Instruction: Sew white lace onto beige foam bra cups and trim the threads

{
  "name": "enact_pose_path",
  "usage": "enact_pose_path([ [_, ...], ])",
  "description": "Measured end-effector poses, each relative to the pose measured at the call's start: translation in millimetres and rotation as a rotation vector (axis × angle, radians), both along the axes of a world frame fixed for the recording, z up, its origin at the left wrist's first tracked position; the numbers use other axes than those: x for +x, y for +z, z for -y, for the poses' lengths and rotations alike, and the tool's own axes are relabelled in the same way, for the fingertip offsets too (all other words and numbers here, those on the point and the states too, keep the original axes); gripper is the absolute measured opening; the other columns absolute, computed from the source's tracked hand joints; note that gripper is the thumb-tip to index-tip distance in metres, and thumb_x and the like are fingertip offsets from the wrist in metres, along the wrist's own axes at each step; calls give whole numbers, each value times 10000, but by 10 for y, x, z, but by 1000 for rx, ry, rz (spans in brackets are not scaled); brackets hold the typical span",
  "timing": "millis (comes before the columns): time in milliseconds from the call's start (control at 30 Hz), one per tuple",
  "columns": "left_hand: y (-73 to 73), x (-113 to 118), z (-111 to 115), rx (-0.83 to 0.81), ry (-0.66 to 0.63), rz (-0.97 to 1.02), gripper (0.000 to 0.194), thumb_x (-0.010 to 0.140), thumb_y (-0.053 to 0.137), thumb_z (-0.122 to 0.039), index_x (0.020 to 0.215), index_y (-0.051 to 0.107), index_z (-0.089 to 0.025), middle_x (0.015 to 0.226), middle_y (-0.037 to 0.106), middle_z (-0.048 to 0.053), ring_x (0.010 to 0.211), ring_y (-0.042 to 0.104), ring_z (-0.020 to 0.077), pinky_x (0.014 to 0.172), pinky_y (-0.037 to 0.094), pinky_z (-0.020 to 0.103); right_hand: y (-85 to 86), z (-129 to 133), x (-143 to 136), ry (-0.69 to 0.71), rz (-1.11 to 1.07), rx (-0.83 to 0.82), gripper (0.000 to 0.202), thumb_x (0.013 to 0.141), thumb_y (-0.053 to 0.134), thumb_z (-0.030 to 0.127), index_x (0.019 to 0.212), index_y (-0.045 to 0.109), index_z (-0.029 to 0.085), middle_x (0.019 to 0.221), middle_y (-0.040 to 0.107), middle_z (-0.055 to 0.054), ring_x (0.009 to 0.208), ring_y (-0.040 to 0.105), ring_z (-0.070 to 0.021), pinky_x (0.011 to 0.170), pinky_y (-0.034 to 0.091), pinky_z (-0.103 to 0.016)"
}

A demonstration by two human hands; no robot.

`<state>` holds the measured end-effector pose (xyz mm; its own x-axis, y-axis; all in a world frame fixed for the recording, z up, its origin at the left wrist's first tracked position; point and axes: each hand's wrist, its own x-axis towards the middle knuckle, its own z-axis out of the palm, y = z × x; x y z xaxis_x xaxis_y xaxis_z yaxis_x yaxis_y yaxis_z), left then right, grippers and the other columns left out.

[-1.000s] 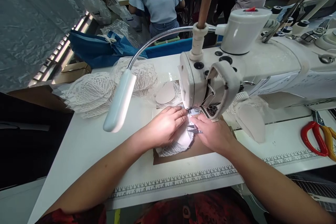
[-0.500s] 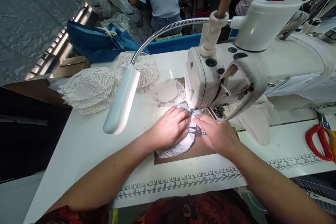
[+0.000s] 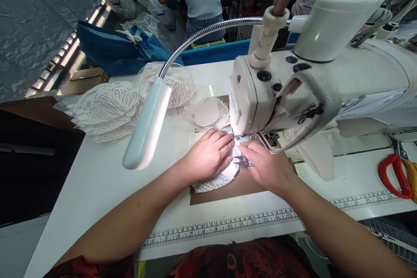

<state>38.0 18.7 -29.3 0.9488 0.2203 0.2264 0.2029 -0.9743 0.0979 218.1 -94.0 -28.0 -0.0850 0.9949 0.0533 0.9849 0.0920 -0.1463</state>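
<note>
The fingers of your left hand (image 3: 210, 154) lie flat and together over a white lace piece (image 3: 216, 183), pressing down on it rather than pinching it. The fingers of your right hand (image 3: 267, 163) are closed around small thread snips (image 3: 243, 162), whose parted blades point left across the right edge of the lace, while the thumb and forefinger reach to that edge. The lace piece lies on a brown sheet (image 3: 250, 186), its far end at the foot of the sewing machine (image 3: 246, 100). Just beyond your left hand lies a pale oval piece (image 3: 207, 112) with lace around it. Farther left on the white tabletop (image 3: 110, 173) rest two lace stacks, one nearer (image 3: 104, 110) and one farther (image 3: 182, 89), with the lamp (image 3: 146, 124) hanging in front. A ruler strip (image 3: 221, 228) runs along the near edge, and scissors (image 3: 394, 177) with red and yellow handles lie far to the right.
</note>
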Motion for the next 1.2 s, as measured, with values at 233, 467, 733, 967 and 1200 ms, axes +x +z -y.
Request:
enact_pose_path([
  [233,1,8,-38,8,-26,4,290,951,469,-213,1154,631,-86,1245,622,173,1169,536,304,1009,414,503,-9,26,38,59,23,17,404,820,531,186,1198,655,255,1118,692,-18,644,549,-133,469,313,-265],
  [467,18,-32,-52,5,-130,-14,286,953,455,-150,1193,607,-116,1244,637,146,1164,545,282,989,408,508,8,22,44,110,55,30,438,777,528,145,1179,665,251,1000,697,-36,664,546,-146,475,293,-269],
  [733,-4,-47,-82,-18,-109,-29,300,951,460,-171,1206,610,-123,1264,636,126,1167,547,286,1036,377,528,-6,12,32,75,85,44,488,766,519,111,1212,651,257,1103,692,-32,673,555,-144,498,312,-269],
  [967,-17,-39,-86,-16,-59,-50,330,944,456,-174,1239,590,-110,1283,613,165,1173,541,305,1042,365,556,-41,5,14,-41,84,-18,480,802,515,158,1259,624,253,1096,712,-25,711,603,-171,471,316,-280],
  [1200,-27,-74,-89,-54,-118,-19,326,933,498,-157,1247,583,-142,1287,612,157,1175,547,290,1015,410,525,-56,53,69,77,14,27,470,810,540,192,1262,625,286,1102,702,-13,706,610,-144,485,343,-261],
])
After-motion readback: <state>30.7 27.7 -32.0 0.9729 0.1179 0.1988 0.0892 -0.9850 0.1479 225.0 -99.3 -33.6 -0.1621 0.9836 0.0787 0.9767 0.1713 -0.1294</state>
